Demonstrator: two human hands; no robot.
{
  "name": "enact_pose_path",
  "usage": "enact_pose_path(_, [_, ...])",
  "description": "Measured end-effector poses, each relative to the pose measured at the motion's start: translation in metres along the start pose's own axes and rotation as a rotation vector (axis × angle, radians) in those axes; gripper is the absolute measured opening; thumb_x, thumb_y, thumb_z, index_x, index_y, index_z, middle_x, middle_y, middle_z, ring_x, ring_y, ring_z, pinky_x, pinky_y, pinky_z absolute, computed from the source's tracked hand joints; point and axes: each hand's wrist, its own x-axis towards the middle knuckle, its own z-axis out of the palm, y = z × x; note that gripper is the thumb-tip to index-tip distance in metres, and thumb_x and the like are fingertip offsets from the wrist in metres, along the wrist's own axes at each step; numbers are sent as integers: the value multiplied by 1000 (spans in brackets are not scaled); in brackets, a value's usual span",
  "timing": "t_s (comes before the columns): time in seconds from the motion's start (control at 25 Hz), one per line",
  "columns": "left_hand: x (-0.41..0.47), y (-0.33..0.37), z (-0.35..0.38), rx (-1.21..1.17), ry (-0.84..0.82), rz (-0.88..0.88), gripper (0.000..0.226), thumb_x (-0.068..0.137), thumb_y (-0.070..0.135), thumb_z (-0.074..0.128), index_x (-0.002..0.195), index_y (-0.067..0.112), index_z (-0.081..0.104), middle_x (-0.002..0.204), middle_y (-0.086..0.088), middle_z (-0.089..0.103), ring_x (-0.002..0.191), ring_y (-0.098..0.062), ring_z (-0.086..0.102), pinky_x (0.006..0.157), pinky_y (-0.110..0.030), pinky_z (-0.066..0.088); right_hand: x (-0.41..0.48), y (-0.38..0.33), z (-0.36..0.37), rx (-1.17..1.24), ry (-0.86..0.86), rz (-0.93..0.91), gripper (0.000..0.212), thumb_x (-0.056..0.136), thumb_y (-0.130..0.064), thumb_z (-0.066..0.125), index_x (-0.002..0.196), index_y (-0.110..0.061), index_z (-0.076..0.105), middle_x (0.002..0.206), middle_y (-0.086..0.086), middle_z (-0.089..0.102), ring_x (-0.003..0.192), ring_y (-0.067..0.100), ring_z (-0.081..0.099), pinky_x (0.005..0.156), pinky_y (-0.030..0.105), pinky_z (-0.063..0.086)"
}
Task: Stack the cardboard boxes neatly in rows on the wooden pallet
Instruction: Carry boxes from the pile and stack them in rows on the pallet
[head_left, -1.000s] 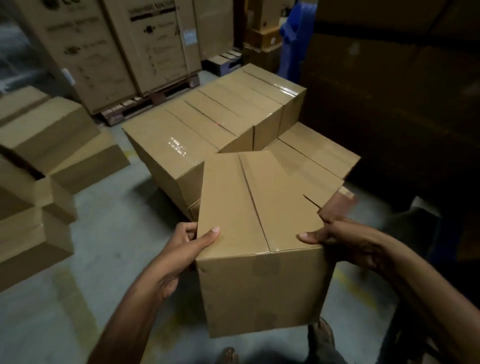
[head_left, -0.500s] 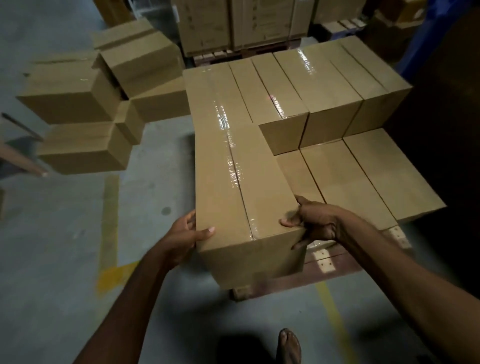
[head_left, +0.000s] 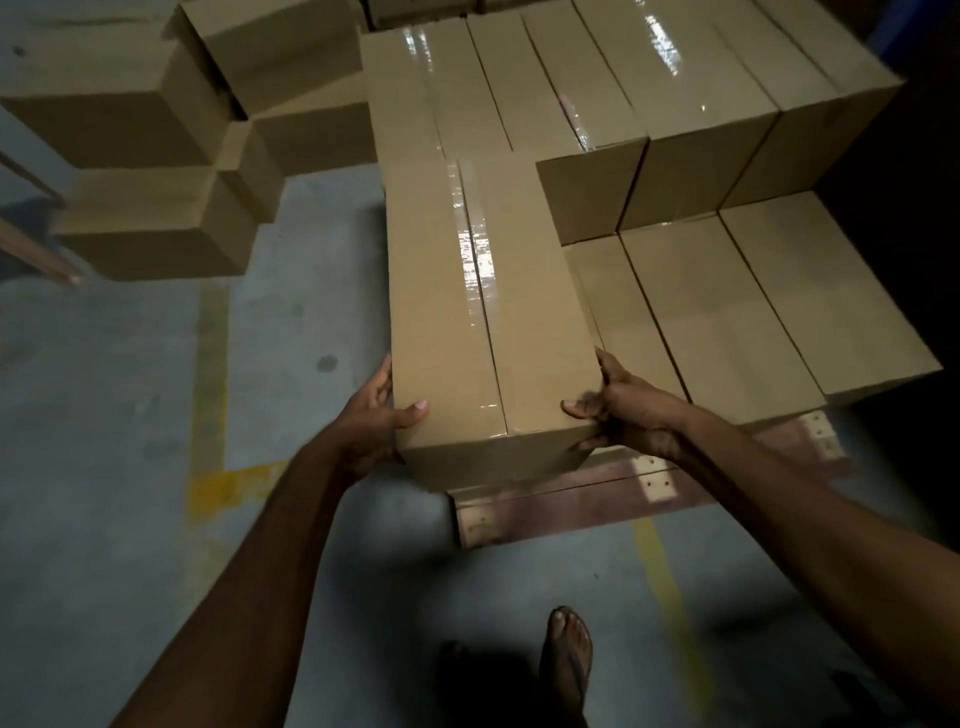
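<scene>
One long cardboard box (head_left: 488, 312), its top seam sealed with glossy tape, lies at the front left of the wooden pallet (head_left: 571, 499), with its near end over the pallet's front edge. Whether it rests on the layer beneath cannot be told. The left hand (head_left: 371, 415) grips its near left corner, thumb on top and fingers along the side. The right hand (head_left: 623, 410) grips the near right corner the same way. Just to the right lie the lower-layer boxes (head_left: 727, 322). Behind them stands an upper row of boxes (head_left: 649, 93). Loose boxes (head_left: 156, 218) are piled on the concrete floor (head_left: 104, 467) to the left, near a yellow line (head_left: 210, 374). A sandalled foot (head_left: 569, 654) shows below.
</scene>
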Motion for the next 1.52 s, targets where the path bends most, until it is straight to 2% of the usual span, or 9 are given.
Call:
enact_pose_path(0.08, [6,-13,2,2,-10,9,92,93,3,69,160,42,20,154,7,44,133,-27,50,86,-57,57,8,10,-5,-14,-8,1,90,90,9,67,152,-46,33,133,-4,55,122,33,61,81,54,62])
enact_pose_path(0.28, [12,-26,18,-4,-8,70,90,97,0,63,162,38,14,154,8,41,133,-25,49,98,-61,51,22,23,-22,-17,-23,-31,87,89,8,67,151,-45,37,138,-1,53,124,37,57,99,68,49])
enact_pose_path(0.52, [21,-56,28,23,62,96,95,96,3,65,163,37,8,144,20,40,133,-15,46,112,-58,43,40,40,-33,-48,-36,-128,87,86,7,71,146,-49,41,136,-1,63,118,36,64,94,73,49])
enact_pose_path(0.6, [25,-65,29,-6,79,88,93,97,1,64,162,39,9,135,26,46,125,-11,52,110,-54,45,48,47,-37,-42,-61,-146,88,87,7,70,143,-54,43,135,-4,65,120,33,64,95,68,51])
enact_pose_path(0.8, [39,-80,24,5,71,85,93,97,4,65,161,43,9,144,22,47,114,2,55,94,-43,58,64,60,-38,-6,-55,-144,92,87,10,68,147,-53,39,135,-6,65,122,25,64,95,42,58])
enact_pose_path(0.92, [45,-85,25,6,83,59,90,99,3,62,161,41,10,130,30,45,101,12,50,82,-27,55,76,66,-37,-3,-52,-125,95,86,9,70,149,-54,37,134,-5,66,122,27,64,99,44,56])
enact_pose_path(1.12, [58,-88,15,16,105,58,90,98,5,64,160,44,12,150,19,40,112,6,50,105,-41,48,88,65,-34,-41,-60,-138,94,87,6,72,148,-57,37,133,-6,67,120,27,66,102,48,53])
enact_pose_path(1.4, [57,-93,11,31,106,73,91,97,10,67,159,51,14,145,25,47,127,-5,52,106,-47,50,88,70,-36,-41,-58,-164,91,87,4,70,146,-58,38,134,-8,67,122,24,65,105,49,52])
enact_pose_path(1.52, [57,-93,10,40,94,81,89,97,8,66,157,50,15,138,33,51,120,3,56,97,-36,56,89,69,-38,-37,-58,-173,90,87,6,70,147,-55,40,134,-7,67,123,25,65,104,51,52])
